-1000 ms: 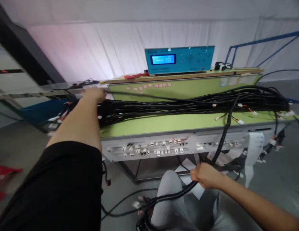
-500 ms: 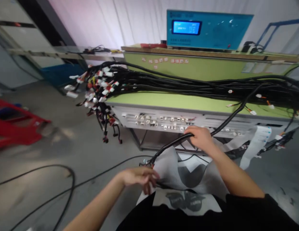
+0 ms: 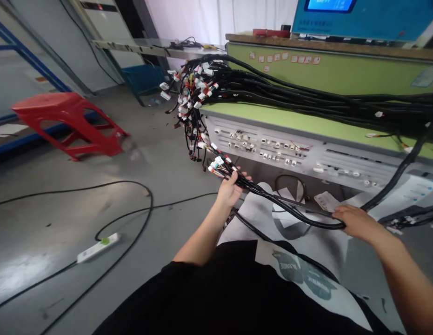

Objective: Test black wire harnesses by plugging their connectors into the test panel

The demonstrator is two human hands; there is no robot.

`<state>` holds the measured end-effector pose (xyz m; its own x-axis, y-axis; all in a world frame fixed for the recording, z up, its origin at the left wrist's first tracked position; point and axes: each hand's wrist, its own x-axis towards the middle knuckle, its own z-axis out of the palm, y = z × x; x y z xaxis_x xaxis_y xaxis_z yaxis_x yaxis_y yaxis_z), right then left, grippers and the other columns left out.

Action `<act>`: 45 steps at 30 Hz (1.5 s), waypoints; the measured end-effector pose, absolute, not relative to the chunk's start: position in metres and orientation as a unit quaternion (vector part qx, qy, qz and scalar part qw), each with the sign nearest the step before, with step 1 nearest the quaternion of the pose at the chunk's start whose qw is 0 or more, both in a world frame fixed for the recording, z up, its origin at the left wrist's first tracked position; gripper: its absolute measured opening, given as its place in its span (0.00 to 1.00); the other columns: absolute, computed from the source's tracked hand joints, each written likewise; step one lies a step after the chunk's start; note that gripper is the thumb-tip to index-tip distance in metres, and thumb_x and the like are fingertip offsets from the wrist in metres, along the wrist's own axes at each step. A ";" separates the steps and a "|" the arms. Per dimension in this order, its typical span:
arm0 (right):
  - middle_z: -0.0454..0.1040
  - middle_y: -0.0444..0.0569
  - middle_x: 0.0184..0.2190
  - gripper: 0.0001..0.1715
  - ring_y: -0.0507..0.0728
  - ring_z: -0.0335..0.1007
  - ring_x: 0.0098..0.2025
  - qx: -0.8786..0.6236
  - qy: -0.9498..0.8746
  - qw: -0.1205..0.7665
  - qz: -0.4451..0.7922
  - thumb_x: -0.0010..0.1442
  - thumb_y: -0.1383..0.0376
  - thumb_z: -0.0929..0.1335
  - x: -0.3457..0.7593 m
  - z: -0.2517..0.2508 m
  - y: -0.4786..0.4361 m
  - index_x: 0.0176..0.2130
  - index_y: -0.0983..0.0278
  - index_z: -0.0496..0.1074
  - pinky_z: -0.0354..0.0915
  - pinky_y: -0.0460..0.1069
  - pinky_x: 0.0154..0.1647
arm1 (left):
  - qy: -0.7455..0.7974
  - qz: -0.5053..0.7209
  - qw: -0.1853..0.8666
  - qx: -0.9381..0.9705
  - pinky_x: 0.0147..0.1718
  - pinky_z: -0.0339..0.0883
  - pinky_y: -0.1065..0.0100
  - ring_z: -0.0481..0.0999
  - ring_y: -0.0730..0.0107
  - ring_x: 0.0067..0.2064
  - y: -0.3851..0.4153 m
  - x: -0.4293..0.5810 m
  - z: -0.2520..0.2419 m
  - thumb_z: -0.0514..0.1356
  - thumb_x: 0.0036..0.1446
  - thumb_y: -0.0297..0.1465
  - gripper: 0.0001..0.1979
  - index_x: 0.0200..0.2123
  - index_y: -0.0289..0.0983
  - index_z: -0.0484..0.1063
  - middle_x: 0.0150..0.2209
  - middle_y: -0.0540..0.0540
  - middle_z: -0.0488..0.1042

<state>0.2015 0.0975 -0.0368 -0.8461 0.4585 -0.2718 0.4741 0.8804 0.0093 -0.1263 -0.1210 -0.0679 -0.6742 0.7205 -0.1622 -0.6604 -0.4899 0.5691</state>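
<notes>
A black wire harness (image 3: 289, 204) runs across my lap from one hand to the other. My left hand (image 3: 232, 187) is wrapped round its branching end, where white connectors (image 3: 218, 164) and thin coloured wires stick out past the fingers. Farther along, my right hand (image 3: 354, 219) grips the thick sleeved part, which continues up to the bench on the right. Behind it, a big bundle of black harnesses (image 3: 293, 100) lies along the green bench top (image 3: 251, 111), its many connector ends (image 3: 195, 97) hanging over the left edge.
The bench's front panel (image 3: 261, 144) carries rows of white connector housings. A monitor (image 3: 369, 21) stands on the shelf behind. On the floor at left are a red stool (image 3: 69, 121), a power strip (image 3: 97, 249) and looping black cable (image 3: 151, 204).
My view has turned left. My left hand has gone from loose and blurred beside the harness end to holding it, and that end is raised towards the bench. My right hand still grips the harness.
</notes>
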 end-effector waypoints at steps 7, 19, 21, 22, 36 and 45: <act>0.74 0.53 0.48 0.23 0.59 0.71 0.47 0.122 0.951 -0.031 -0.282 0.59 0.58 0.63 0.108 0.003 0.018 0.53 0.60 0.69 0.66 0.55 0.49 | 0.439 0.800 0.344 0.219 0.55 0.61 0.55 0.74 0.59 0.49 -0.128 -0.071 -0.045 0.69 0.44 0.34 0.20 0.43 0.36 0.74 0.38 0.44 0.77; 0.68 0.40 0.24 0.19 0.49 0.61 0.26 0.132 0.738 -0.154 -0.644 0.44 0.54 0.74 0.028 -0.024 -0.003 0.31 0.65 0.72 0.58 0.47 0.31 | 0.490 0.737 0.393 0.249 0.49 0.68 0.62 0.75 0.63 0.44 -0.138 -0.067 -0.048 0.68 0.44 0.27 0.14 0.38 0.36 0.75 0.41 0.44 0.77; 0.65 0.38 0.21 0.20 0.48 0.57 0.23 0.173 0.660 -0.187 -0.707 0.42 0.54 0.75 0.025 -0.029 -0.003 0.29 0.64 0.70 0.56 0.46 0.27 | 0.458 0.761 0.413 0.201 0.43 0.70 0.64 0.76 0.66 0.39 -0.138 -0.066 -0.057 0.69 0.42 0.26 0.16 0.38 0.35 0.74 0.40 0.45 0.77; 0.63 0.38 0.20 0.21 0.47 0.55 0.22 0.185 0.626 -0.206 -0.729 0.42 0.53 0.75 0.023 -0.031 -0.003 0.28 0.64 0.68 0.55 0.45 0.25 | 0.444 0.772 0.417 0.182 0.41 0.70 0.65 0.76 0.67 0.38 -0.137 -0.065 -0.060 0.69 0.41 0.25 0.18 0.39 0.35 0.73 0.39 0.45 0.77; 0.68 0.39 0.25 0.14 0.50 0.61 0.29 0.135 0.767 -0.052 -0.625 0.40 0.63 0.74 0.014 -0.045 -0.003 0.29 0.66 0.72 0.56 0.46 0.33 | 0.531 0.753 0.355 0.156 0.44 0.68 0.67 0.75 0.63 0.43 -0.139 -0.082 -0.068 0.65 0.41 0.19 0.13 0.33 0.35 0.74 0.33 0.47 0.76; 0.66 0.39 0.24 0.16 0.49 0.59 0.28 0.190 0.581 -0.218 -0.761 0.38 0.61 0.74 0.010 -0.053 -0.004 0.27 0.63 0.68 0.58 0.47 0.33 | 0.400 0.806 0.427 0.085 0.44 0.70 0.62 0.76 0.68 0.37 -0.156 -0.078 -0.082 0.65 0.42 0.19 0.11 0.31 0.35 0.70 0.32 0.49 0.74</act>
<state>0.0101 -0.0039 -0.0532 -0.8333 0.5516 -0.0359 -0.1105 -0.2298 -0.9669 -0.0784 -0.1564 -0.0817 -0.6200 0.7576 -0.2039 -0.6212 -0.3153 0.7175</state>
